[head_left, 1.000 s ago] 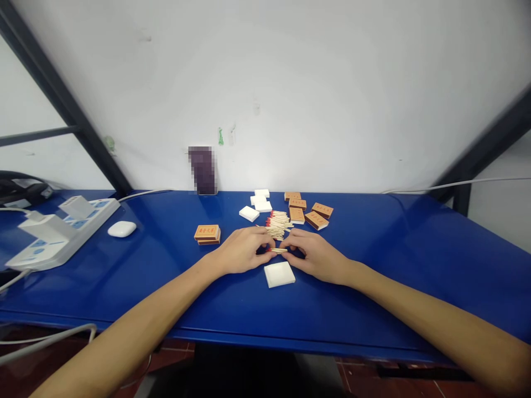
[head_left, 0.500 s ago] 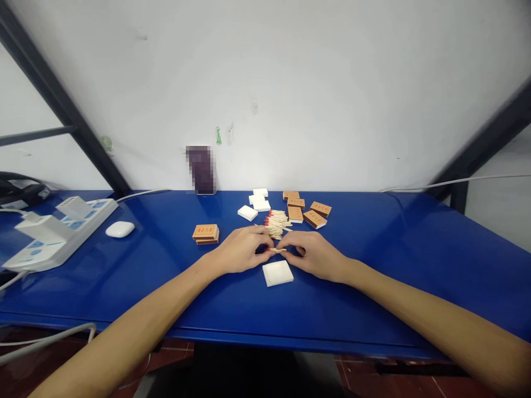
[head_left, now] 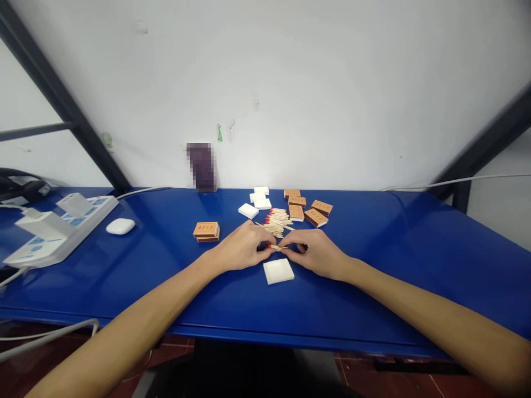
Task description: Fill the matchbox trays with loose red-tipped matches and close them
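Between my two hands is a small bunch of matches (head_left: 279, 248), red heads to the left. My left hand (head_left: 248, 246) pinches the head end between thumb and fingers. The plain stick end is pinched by my right hand (head_left: 314, 252), its fingertips almost meeting those of the left. Just behind the fingers lies a loose pile of red-headed matches (head_left: 279, 222), partly hidden by my left hand. An open white matchbox tray (head_left: 279, 271) rests on the blue table in front of the hands, nearer to me.
Several white trays (head_left: 262, 204) sit behind the pile, with several orange matchbox sleeves (head_left: 315, 216) to their right. Two stacked matchboxes (head_left: 206, 231) stand left of my hands. Farther left are a white earbud case (head_left: 120, 226) and a power strip (head_left: 62, 237). A pixelated dark object (head_left: 202, 168) leans on the wall.
Both hands keep their pinch on the matches, with hardly any finger movement. The whole view has shifted slightly, so the table appears a little higher.
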A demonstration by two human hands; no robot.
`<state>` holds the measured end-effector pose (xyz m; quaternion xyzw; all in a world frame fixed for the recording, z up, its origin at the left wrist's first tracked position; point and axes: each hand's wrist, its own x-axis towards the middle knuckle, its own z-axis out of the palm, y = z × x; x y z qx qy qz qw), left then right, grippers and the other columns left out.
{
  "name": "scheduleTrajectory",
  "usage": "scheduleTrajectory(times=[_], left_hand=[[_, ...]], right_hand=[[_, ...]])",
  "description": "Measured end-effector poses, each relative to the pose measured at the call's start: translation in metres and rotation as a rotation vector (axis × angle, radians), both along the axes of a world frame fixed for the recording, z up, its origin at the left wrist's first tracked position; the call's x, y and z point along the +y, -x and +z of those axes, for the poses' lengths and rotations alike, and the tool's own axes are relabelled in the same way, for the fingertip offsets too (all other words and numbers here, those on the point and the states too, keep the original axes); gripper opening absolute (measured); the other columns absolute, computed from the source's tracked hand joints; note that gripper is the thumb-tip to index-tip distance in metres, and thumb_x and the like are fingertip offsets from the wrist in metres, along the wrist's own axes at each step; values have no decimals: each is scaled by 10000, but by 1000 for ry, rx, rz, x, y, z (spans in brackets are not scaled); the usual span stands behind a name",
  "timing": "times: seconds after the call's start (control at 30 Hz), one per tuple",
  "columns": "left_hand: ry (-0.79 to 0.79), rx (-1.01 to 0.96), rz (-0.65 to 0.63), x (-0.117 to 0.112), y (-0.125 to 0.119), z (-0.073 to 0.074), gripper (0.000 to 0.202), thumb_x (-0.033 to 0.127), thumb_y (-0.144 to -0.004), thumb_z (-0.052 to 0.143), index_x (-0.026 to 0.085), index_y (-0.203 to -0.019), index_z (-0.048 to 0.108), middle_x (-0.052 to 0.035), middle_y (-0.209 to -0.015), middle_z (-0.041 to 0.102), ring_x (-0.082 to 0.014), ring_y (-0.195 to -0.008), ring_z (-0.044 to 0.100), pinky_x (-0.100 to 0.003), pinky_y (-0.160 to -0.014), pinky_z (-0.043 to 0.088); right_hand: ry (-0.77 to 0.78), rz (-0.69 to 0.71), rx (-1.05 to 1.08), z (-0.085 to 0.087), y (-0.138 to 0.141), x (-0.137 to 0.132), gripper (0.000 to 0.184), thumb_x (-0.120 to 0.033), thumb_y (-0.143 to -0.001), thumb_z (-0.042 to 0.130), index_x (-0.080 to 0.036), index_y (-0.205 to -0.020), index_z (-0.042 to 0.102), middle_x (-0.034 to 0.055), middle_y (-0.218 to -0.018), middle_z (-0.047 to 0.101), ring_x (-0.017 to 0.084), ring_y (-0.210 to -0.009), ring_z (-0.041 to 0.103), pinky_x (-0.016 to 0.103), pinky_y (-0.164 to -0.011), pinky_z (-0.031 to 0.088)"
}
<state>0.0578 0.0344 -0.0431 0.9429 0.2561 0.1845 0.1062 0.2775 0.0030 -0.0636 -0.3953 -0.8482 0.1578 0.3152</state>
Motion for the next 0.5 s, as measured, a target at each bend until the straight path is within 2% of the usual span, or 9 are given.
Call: scheduleTrajectory(times=[0.17,0.37,0.5], left_hand=[[22,2,1,-1,1,0,165,234,-921,538,179,-970,685,-17,-866,703,-121,-718,612,-239,-680,431],[-15,27,17,-1,2,-1,204,310,-924,570,214,-1063,684,-26,-952,723,-161,-851,654,-254,-743,458],[-23,41,30,0,1,0,195,304,-939,555,213,-1043,693,-25,-949,731,-164,-854,657,-259,-745,458]], right_hand=[[-26,-16,-1,-1,0,0,138,-274,-871,626,-199,-893,739,-6,-680,689,96,-531,523,229,-518,361],[-80,-13,-25,0,0,0,162,-273,-882,595,-194,-884,737,17,-713,705,124,-587,572,246,-548,413],[-141,4,-24,-1,0,1,156,-277,-889,594,-200,-893,730,38,-772,723,151,-669,615,271,-605,467]])
